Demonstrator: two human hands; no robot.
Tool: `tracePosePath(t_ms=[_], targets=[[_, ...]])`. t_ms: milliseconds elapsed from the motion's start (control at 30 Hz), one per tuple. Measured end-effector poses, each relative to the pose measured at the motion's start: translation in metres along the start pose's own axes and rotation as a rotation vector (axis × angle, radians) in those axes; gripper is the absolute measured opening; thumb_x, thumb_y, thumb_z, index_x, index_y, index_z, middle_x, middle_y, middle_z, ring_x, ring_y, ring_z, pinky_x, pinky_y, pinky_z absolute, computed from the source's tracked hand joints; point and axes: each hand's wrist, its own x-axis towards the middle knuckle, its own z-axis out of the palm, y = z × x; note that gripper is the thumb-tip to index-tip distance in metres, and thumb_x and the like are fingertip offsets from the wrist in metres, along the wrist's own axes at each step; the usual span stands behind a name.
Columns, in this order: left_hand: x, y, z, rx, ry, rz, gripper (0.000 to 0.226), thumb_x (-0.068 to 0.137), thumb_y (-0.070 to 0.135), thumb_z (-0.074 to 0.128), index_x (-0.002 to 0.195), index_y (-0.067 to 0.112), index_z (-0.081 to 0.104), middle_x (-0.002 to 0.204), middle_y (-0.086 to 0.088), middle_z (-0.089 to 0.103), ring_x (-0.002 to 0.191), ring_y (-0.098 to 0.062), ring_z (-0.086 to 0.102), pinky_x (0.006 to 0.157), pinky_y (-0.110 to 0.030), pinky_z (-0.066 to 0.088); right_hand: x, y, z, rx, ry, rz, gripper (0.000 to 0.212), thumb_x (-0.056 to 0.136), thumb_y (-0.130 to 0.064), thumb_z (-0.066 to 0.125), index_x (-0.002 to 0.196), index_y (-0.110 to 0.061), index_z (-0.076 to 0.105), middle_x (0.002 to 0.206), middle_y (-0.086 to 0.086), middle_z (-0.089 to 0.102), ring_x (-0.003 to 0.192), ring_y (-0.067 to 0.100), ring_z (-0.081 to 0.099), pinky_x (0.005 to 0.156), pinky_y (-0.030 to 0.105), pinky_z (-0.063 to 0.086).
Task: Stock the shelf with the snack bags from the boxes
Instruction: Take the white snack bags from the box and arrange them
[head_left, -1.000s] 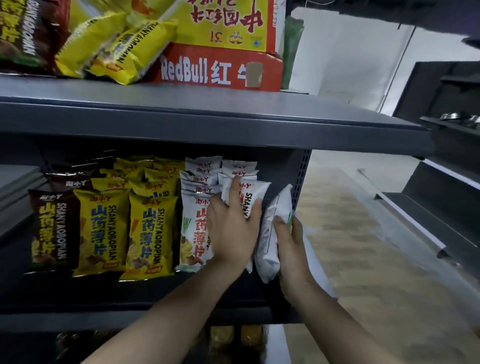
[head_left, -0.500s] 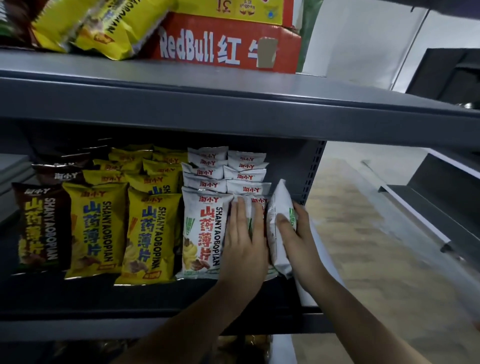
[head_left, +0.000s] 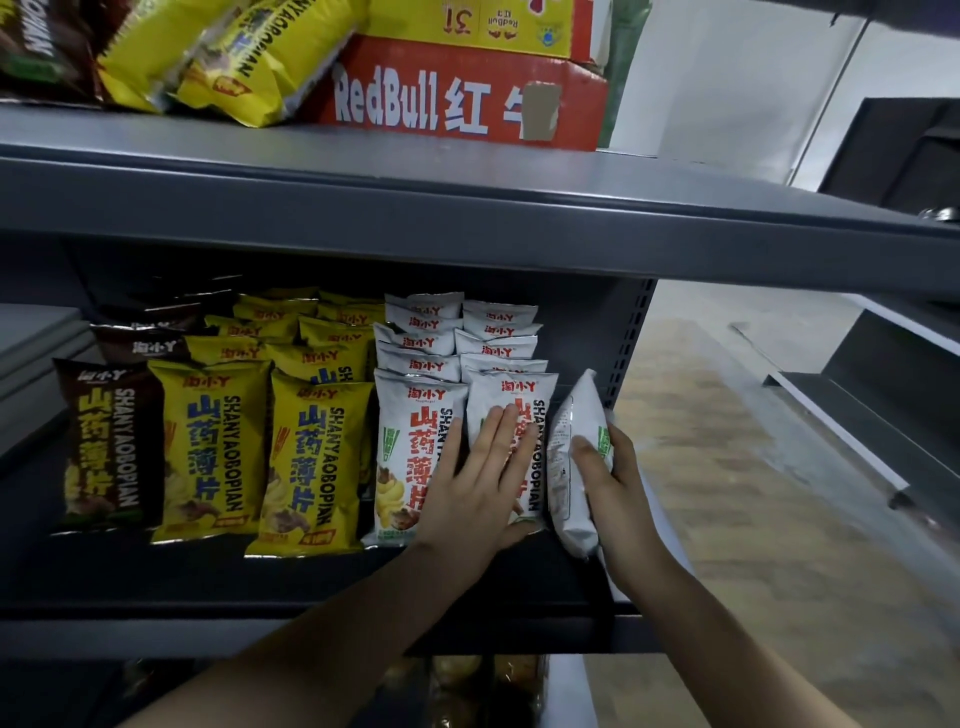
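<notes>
left hand (head_left: 483, 478) lies flat, fingers straight, pressing the front glossy white snack bag (head_left: 498, 395) on the dark metal shelf (head_left: 311, 582). right hand (head_left: 618, 499) curls its fingers round a puffy white bag (head_left: 571, 467), edge-on just beside it. farther up, a red cardboard box (head_left: 467, 98).

The red box (head_left: 467, 104) reads "RedBull 红牛". The yellow box (head_left: 467, 23) on top of it shows what looks like an upside-down "31". The brown bag (head_left: 98, 447), yellow bags (head_left: 208, 441) and white bags (head_left: 410, 441) each carry "淘小Y", "山药薄片" and "SHANYAOBOPIAN" (running vertically). The print on the edge-on white bag (head_left: 571, 457) is too blurred to read.
</notes>
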Motion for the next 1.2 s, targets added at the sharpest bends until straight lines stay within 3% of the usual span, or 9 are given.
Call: tracePosePath(t_ms=[100, 267, 400, 533, 633, 733, 867, 1033, 1200], targets=[[-0.001, 0.001, -0.004, 0.006, 0.025, 0.01, 0.117, 0.062, 0.075, 0.062, 0.149, 0.01, 0.019, 0.154, -0.017, 0.022, 0.142, -0.031, 0.019, 0.111, -0.056, 0.019, -0.004, -0.003, -0.001, -0.017, 0.007, 0.019, 0.023, 0.097, -0.021, 0.052, 0.108, -0.041, 0.047, 0.108, -0.012, 0.062, 0.09, 0.0, 0.065, 0.074, 0.023, 0.052], [-0.005, -0.011, -0.005, 0.033, 0.034, 0.05, 0.113, 0.065, 0.076, 0.058, 0.151, 0.021, 0.01, 0.157, -0.017, 0.014, 0.144, -0.032, 0.015, 0.111, -0.061, 0.016, -0.008, -0.007, -0.01, -0.037, 0.062, 0.093, 0.05, 0.093, -0.027, 0.061, 0.137, -0.028, 0.038, 0.126, 0.002, 0.058, 0.104, 0.015, 0.063, 0.081, 0.03, 0.054], [-0.002, -0.016, 0.002, 0.061, 0.005, 0.056, 0.116, 0.064, 0.081, 0.052, 0.151, 0.022, 0.005, 0.157, -0.014, 0.012, 0.144, -0.031, 0.015, 0.112, -0.059, 0.014, -0.004, -0.009, -0.013, 0.048, 0.049, 0.19, 0.064, 0.089, -0.021, 0.067, 0.142, -0.027, 0.032, 0.125, 0.005, 0.059, 0.102, 0.021, 0.065, 0.086, 0.04, 0.054], [-0.004, -0.015, 0.0, 0.054, -0.006, 0.031, 0.116, 0.069, 0.081, 0.049, 0.151, 0.019, -0.006, 0.157, -0.017, 0.002, 0.146, -0.033, 0.007, 0.113, -0.06, 0.008, 0.001, -0.017, -0.019, 0.169, -0.037, 0.196, 0.032, 0.09, -0.009, 0.062, 0.12, -0.012, 0.051, 0.084, 0.005, 0.067, 0.065, 0.015, 0.068, 0.055, 0.029, 0.052], [-0.007, -0.018, -0.001, 0.084, 0.002, 0.016, 0.12, 0.072, 0.079, 0.047, 0.146, 0.016, -0.025, 0.156, -0.017, -0.007, 0.145, -0.033, -0.002, 0.113, -0.06, 0.004, 0.014, -0.023, -0.028, 0.087, -0.015, 0.078, 0.016, 0.09, -0.004, 0.06, 0.106, -0.005, 0.057, 0.07, 0.005, 0.061, 0.056, 0.019, 0.062, 0.056, 0.03, 0.047], [-0.01, -0.024, -0.005, 0.079, -0.002, 0.029, 0.12, 0.066, 0.079, 0.055, 0.151, 0.016, -0.003, 0.156, -0.017, 0.011, 0.144, -0.033, 0.018, 0.112, -0.06, 0.015, 0.03, -0.028, -0.035, -0.121, 0.09, -0.004, 0.041, 0.085, -0.009, 0.066, 0.122, -0.006, 0.049, 0.095, 0.012, 0.064, 0.081, 0.027, 0.067, 0.061, 0.029, 0.051], [-0.011, -0.028, -0.009, 0.113, 0.019, 0.076, 0.114, 0.062, 0.081, 0.055, 0.15, 0.017, 0.02, 0.154, -0.018, 0.022, 0.141, -0.034, 0.027, 0.109, -0.06, 0.023, 0.054, -0.027, -0.036, -0.299, 0.123, -0.1, 0.049, 0.083, -0.006, 0.067, 0.122, -0.009, 0.039, 0.108, 0.013, 0.057, 0.093, 0.026, 0.064, 0.064, 0.027, 0.055], [-0.011, -0.032, -0.01, 0.126, 0.019, 0.124, 0.104, 0.069, 0.082, 0.043, 0.15, 0.022, 0.019, 0.155, -0.019, 0.019, 0.143, -0.035, 0.022, 0.107, -0.063, 0.024, 0.089, -0.014, -0.022, -0.422, 0.156, -0.146, 0.059, 0.068, -0.028, 0.071, 0.115, -0.025, 0.034, 0.108, -0.001, 0.049, 0.106, 0.029, 0.056, 0.089, 0.052, 0.05], [-0.01, -0.036, -0.005, 0.132, 0.025, 0.134, 0.097, 0.076, 0.083, 0.032, 0.151, 0.023, 0.016, 0.156, -0.019, 0.015, 0.143, -0.034, 0.018, 0.108, -0.061, 0.023, 0.125, -0.001, -0.004, -0.484, 0.219, -0.142, 0.074, 0.067, -0.031, 0.071, 0.128, -0.009, 0.035, 0.117, 0.008, 0.051, 0.113, 0.037, 0.05, 0.096, 0.054, 0.043]])
